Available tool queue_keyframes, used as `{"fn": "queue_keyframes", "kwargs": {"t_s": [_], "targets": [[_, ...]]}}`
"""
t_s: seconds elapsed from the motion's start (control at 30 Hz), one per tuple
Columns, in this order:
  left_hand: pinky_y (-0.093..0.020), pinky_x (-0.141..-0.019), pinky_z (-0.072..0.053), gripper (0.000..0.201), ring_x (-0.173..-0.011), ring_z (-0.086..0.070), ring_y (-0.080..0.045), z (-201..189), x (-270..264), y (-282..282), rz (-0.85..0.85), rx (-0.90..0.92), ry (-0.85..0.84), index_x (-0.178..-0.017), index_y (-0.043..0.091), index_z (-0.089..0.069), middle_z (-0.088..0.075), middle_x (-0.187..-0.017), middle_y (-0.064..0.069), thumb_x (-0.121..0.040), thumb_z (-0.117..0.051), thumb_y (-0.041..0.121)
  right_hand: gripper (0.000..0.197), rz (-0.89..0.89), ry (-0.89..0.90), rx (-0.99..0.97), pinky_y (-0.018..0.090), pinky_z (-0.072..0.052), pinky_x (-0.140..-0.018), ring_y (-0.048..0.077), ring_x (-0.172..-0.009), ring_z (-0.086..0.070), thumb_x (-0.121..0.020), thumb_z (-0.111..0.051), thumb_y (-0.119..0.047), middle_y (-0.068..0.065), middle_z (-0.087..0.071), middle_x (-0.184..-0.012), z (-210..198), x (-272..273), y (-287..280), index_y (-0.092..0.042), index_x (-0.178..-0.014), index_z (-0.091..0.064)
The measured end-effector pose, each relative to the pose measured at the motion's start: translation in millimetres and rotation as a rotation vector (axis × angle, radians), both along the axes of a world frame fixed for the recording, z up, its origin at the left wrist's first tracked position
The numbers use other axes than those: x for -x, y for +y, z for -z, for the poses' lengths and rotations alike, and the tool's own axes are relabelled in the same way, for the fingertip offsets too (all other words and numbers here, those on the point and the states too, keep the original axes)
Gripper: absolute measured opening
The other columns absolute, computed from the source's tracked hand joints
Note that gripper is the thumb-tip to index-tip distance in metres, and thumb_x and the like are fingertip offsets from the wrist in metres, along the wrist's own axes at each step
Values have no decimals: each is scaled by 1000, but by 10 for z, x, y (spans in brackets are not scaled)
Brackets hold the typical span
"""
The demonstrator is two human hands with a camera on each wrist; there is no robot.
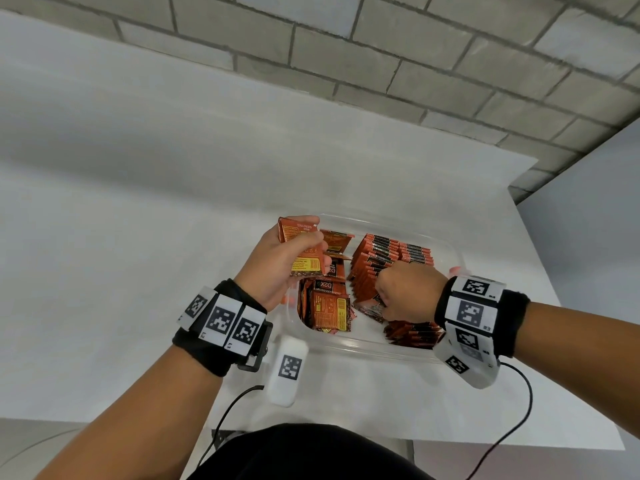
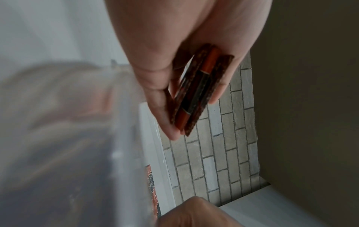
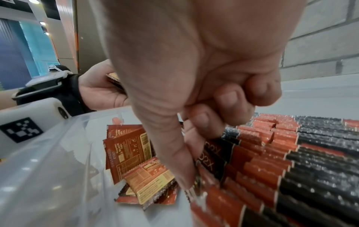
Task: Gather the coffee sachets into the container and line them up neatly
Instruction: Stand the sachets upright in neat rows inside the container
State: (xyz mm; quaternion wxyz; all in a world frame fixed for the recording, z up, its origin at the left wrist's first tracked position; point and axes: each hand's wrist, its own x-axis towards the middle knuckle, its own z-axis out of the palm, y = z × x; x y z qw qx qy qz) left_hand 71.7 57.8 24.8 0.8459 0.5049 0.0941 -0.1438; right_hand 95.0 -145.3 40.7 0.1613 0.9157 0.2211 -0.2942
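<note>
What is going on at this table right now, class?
A person is sorting coffee sachets in a clear container. The left hand holds a small stack of sachets above it. The right hand pinches a sachet at the end of the lined-up rows. A loose pile remains unsorted.

The head view looks down from high up at the white table (image 1: 138, 202). Each wrist view sits very close behind its own fingers. All three see the clear container (image 1: 446, 244).
</note>
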Motion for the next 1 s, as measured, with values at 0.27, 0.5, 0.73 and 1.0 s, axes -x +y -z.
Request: {"fn": "queue_keyframes", "kwargs": {"t_s": [0.27,0.5,0.73,1.0], "targets": [[-34,-75,-57,28,-70,-67,-20,2,4,-5,-6,-4,0,-119,13,-58,-67,-84,-9,-91,-57,9,17,79,93,-101,20,-32,-48,15,-58,-46,-78,-72,-24,2,-53,-64,-73,-79,-16,-10,-71,-64],[-36,-79,-56,29,-73,-68,-21,10,-1,-3,-13,-14,7,-120,14,-58,-68,-85,-9,-92,-57,10,26,80,124,-41,20,-37,-49,12,-59,-50,-76,-76,-32,0,-59,-68,-55,-91,2,-8,-80,-69],[-37,-79,-56,30,-74,-68,-21,18,-2,5,-15,-8,11,-121,13,-57,-68,-85,-9,-92,-57,10,28,1,-1,29,23,-36,-47,19,-55,-46,-82,-64,-21,-1,-44,-55,13,-122,4,-14,-60,-49],[-37,-80,-56,29,-74,-69,-21,34,-10,12,-10,4,10,-120,14,-58,-68,-85,-9,-91,-57,10,24,-123,-60,64,21,-33,-44,16,-51,-42,-82,-59,-19,-1,-43,-57,16,-72,20,-15,-62,-47]]}}
